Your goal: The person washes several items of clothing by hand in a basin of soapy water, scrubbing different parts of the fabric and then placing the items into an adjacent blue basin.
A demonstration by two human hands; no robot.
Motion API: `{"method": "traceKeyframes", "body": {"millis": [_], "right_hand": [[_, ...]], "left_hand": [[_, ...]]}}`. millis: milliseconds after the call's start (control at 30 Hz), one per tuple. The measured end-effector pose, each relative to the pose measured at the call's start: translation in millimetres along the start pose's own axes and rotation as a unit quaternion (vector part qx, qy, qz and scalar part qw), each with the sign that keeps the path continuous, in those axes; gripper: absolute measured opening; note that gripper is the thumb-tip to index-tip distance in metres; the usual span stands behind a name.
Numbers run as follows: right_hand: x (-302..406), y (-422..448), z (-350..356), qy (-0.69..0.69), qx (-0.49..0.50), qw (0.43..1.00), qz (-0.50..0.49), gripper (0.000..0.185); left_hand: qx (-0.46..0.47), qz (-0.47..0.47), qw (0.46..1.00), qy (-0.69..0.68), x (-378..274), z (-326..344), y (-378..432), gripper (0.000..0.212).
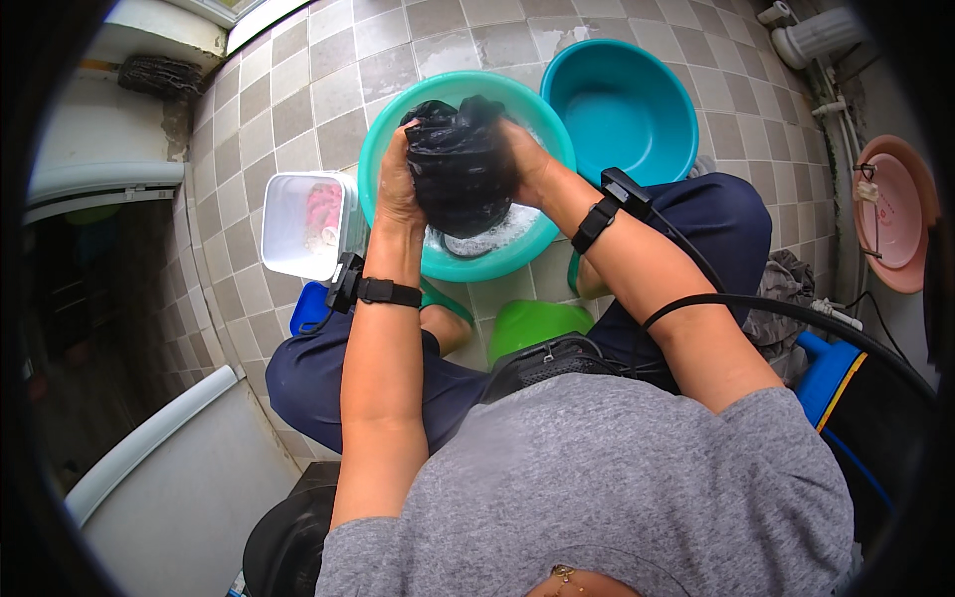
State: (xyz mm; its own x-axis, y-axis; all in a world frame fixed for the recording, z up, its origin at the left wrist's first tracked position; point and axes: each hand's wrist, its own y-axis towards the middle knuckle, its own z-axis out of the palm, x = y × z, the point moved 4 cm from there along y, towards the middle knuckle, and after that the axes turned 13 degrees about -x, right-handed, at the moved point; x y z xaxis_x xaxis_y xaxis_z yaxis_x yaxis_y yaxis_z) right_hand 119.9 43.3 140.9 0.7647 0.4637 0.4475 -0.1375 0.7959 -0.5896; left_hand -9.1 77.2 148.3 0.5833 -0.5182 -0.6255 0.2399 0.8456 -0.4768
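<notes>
A bundle of wet black cloth [462, 168] is held up over a turquoise plastic basin [377, 149]. My left hand [398, 179] grips its left side, the fingers partly hidden by the fabric. On the opposite side my right hand [526, 164] clasps the cloth, and the fingers behind it are hidden. Below the bundle, sudsy water [496, 231] shows inside the basin, with something dark partly in it. Black straps with small devices circle both my wrists.
Right of the basin stands a deeper teal tub [619, 112]. A white plastic bucket [298, 224] with a pink item inside sits at left. Between my feet is a green plastic object [537, 324]. Pink basins [895, 213] hang along the right wall. Grey tiles [336, 89] cover the floor.
</notes>
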Motion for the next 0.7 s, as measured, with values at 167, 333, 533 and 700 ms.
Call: {"method": "traceKeyframes", "body": {"millis": [167, 333, 533, 700], "right_hand": [[1.0, 30.1, -28.9, -0.003, 0.017, 0.997, -0.078, 0.025], [10.8, 34.6, -39.1, -0.248, -0.128, 0.927, -0.250, 0.028], [4.4, 30.1, -30.5, -0.215, -0.125, 0.945, -0.213, 0.024], [-0.4, 5.8, -4.3, -0.051, -0.082, 0.991, -0.091, 0.023]], "left_hand": [[-0.043, 0.053, 0.996, 0.052, 5.3, -18.1, 17.5, 0.038], [-0.087, -0.209, 0.971, 0.072, -1.9, -4.0, -17.3, 0.046], [-0.136, 0.042, 0.984, 0.111, 8.1, -6.3, -14.5, 0.036], [-0.106, 0.201, 0.953, 0.202, -19.3, 27.5, -35.6, 0.020]]}}
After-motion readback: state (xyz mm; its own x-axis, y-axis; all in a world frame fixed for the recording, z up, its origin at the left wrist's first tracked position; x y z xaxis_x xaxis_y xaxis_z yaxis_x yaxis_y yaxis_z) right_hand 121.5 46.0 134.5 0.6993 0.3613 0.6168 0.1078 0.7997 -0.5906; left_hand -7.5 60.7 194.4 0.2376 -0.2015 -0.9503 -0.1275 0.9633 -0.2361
